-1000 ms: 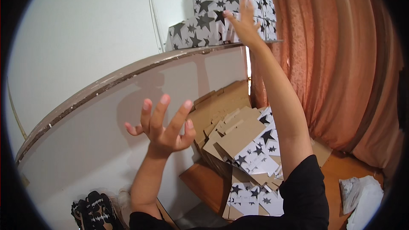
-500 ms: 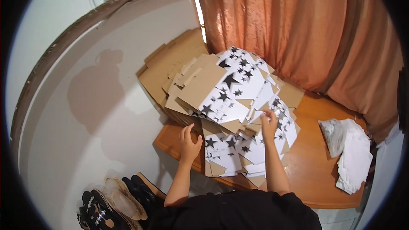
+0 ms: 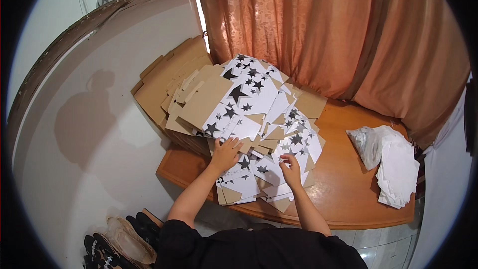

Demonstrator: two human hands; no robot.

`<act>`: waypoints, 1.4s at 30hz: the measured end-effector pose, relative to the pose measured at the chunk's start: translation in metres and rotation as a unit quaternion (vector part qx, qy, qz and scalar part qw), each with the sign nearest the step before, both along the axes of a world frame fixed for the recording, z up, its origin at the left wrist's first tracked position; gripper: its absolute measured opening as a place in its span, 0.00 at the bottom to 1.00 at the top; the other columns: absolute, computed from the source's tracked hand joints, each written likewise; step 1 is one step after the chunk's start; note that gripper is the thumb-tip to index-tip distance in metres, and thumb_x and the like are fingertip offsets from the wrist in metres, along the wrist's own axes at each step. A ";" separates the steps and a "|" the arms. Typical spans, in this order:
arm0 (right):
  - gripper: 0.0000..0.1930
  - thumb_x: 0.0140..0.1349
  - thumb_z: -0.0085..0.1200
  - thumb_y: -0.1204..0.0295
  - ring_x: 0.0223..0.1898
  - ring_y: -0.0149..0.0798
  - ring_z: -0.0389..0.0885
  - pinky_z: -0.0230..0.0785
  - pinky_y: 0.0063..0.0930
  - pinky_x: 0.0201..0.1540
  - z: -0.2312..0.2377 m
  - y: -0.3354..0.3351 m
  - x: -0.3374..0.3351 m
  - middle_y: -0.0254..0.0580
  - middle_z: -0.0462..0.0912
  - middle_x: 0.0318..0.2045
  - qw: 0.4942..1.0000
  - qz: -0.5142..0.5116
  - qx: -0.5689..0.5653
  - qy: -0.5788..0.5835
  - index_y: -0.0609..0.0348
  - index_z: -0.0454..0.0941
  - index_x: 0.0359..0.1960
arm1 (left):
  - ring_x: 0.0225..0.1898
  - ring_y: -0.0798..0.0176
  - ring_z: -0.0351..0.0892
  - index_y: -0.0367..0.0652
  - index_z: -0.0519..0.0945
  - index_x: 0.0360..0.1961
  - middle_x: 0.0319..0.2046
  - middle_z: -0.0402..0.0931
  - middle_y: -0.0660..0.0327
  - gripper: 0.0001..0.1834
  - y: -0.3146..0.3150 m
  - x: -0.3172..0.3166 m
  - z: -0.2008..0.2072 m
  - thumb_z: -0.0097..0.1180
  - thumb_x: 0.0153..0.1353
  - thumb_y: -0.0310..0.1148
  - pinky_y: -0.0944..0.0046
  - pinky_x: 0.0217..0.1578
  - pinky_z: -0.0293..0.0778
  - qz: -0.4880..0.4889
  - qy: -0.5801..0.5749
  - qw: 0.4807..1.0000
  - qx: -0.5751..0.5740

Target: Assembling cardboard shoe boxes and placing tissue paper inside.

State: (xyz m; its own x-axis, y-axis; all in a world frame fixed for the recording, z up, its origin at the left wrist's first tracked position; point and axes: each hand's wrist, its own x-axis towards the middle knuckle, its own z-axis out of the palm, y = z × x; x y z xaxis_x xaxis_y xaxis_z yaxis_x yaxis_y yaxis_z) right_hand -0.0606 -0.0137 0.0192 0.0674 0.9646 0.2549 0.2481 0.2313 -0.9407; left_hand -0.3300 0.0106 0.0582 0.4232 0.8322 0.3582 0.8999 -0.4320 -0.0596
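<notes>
Flat, unfolded cardboard boxes (image 3: 237,100), white with black stars on one face and plain brown on the other, lie in a loose heap on the wooden table. My left hand (image 3: 226,155) rests at the near edge of the upper stack, its fingers spread over the cardboard. To its right, my right hand (image 3: 291,170) is just over the lower star-printed sheets (image 3: 298,142), fingers bent and slightly apart, with nothing visible between them. Whether its fingertips touch the cardboard is hard to tell.
Large brown cardboard sheets (image 3: 172,69) lean by the wall at the back left. A clear plastic bag (image 3: 366,145) and white paper sheets (image 3: 398,174) lie on the right of the table (image 3: 343,194). Shoes (image 3: 124,241) stand at lower left. An orange curtain (image 3: 308,30) hangs behind.
My left hand has moved from beside the heap onto the near edge of the upper stack. My right hand has drawn back toward me over the lower sheets. The whole view has shifted.
</notes>
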 end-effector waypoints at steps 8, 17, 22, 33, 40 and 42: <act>0.12 0.51 0.54 0.74 0.38 0.35 0.75 0.67 0.26 0.40 -0.006 -0.056 0.031 0.42 0.76 0.39 0.997 -0.005 -0.055 0.052 0.59 0.76 0.39 | 0.40 0.68 0.76 0.51 0.77 0.41 0.36 0.78 0.70 0.15 -0.026 0.001 0.021 0.56 0.49 0.30 0.45 0.50 0.54 -0.075 -0.045 0.989 0.122; 0.18 0.59 0.49 0.68 0.43 0.33 0.71 0.63 0.28 0.48 0.006 -0.123 0.098 0.41 0.72 0.45 0.990 -0.084 -0.072 0.088 0.58 0.68 0.51 | 0.29 0.55 0.70 0.38 0.72 0.30 0.26 0.71 0.57 0.11 -0.110 0.035 0.103 0.46 0.65 0.34 0.60 0.35 0.65 -0.013 -0.432 0.784 0.446; 0.34 0.60 0.39 0.44 0.60 0.43 0.56 0.47 0.54 0.58 0.022 -0.144 0.123 0.45 0.53 0.62 0.956 -0.157 -0.140 0.206 0.41 0.47 0.65 | 0.30 0.66 0.66 0.35 0.69 0.30 0.27 0.67 0.61 0.19 -0.157 0.071 0.114 0.40 0.68 0.43 0.68 0.35 0.63 -0.042 -0.657 0.694 0.292; 0.40 0.58 0.27 0.33 0.69 0.44 0.38 0.29 0.62 0.61 0.053 -0.175 0.221 0.34 0.42 0.69 0.909 -0.242 -0.011 0.339 0.38 0.40 0.68 | 0.33 0.71 0.70 0.34 0.74 0.33 0.35 0.74 0.59 0.24 -0.168 0.167 0.106 0.43 0.66 0.49 0.70 0.39 0.67 -0.054 -0.749 0.654 0.090; 0.29 0.60 0.41 0.44 0.51 0.46 0.68 0.69 0.55 0.42 -0.038 -0.171 0.293 0.36 0.71 0.46 0.878 -0.105 -0.036 0.466 0.43 0.62 0.59 | 0.58 0.55 0.64 0.32 0.74 0.45 0.51 0.70 0.48 0.25 -0.137 0.259 0.100 0.43 0.66 0.47 0.59 0.59 0.54 -0.179 -0.718 0.670 -0.053; 0.28 0.61 0.42 0.45 0.51 0.46 0.68 0.70 0.53 0.42 -0.041 -0.167 0.314 0.37 0.71 0.47 0.860 -0.069 -0.077 0.500 0.45 0.62 0.58 | 0.59 0.55 0.63 0.32 0.74 0.45 0.50 0.71 0.49 0.24 -0.131 0.282 0.099 0.42 0.67 0.46 0.59 0.59 0.53 -0.174 -0.712 0.678 -0.048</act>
